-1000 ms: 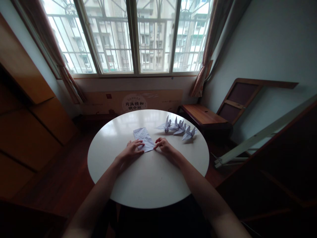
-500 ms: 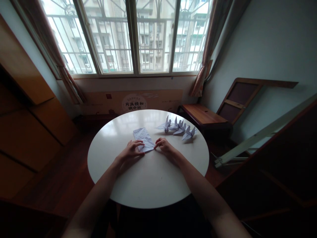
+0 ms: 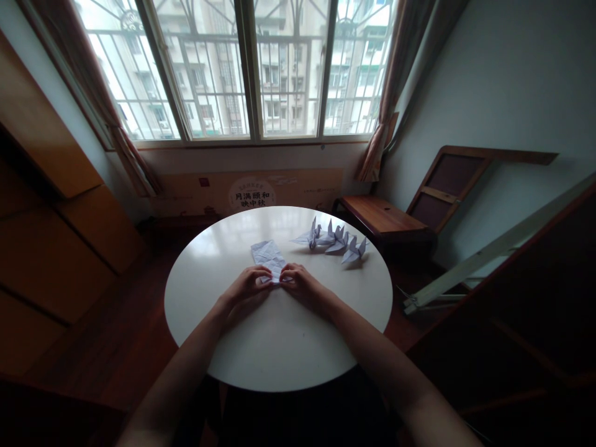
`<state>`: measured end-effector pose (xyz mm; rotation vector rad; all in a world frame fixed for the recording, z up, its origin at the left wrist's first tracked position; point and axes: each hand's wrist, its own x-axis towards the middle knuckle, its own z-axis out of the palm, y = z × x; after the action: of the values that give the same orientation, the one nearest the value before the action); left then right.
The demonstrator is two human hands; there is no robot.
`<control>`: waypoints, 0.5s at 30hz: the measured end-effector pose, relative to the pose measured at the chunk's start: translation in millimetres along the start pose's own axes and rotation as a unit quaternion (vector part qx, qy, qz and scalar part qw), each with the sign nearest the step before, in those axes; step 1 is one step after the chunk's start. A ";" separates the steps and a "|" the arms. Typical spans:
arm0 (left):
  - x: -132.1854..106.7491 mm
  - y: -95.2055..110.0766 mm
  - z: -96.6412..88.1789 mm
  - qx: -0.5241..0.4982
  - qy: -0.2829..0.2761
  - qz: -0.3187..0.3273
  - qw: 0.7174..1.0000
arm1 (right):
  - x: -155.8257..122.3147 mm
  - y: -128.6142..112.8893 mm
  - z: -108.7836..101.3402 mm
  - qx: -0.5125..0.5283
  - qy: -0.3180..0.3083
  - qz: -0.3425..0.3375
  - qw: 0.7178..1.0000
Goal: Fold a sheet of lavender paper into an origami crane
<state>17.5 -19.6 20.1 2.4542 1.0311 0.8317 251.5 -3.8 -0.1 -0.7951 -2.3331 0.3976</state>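
A creased sheet of pale paper [image 3: 269, 253] lies on the round white table [image 3: 274, 347], its far end flat and its near edge between my hands. My left hand [image 3: 251, 280] grips the near left part, thumb and fingers closed at the edge. Close beside it, my right hand [image 3: 297, 279] pinches the near right part with curled fingers. The fingertips of both hands almost meet, and they hide much of the near edge. Several folded paper cranes [image 3: 355, 251] stand in a group at the table's far right.
Beyond the table on the right is a low wooden bench [image 3: 384, 216], with a wooden panel [image 3: 449, 180] leaning by the wall. A printed cardboard panel [image 3: 195, 189] stands under the window. Wooden cabinets [image 3: 51, 261] line the left side.
My right hand has moved left from the paper's right corner, closer to my left hand. The fingers of my left hand have drawn in on the paper. The cranes stay put.
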 end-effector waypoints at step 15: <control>1.9 -12.0 0.8 -0.025 0.016 -0.005 1.000 | -0.7 8.0 -6.3 0.080 0.024 0.063 0.995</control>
<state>12.7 -10.1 14.0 2.4005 1.0191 0.8847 259.5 2.4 0.6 -0.8666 -2.1824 0.6044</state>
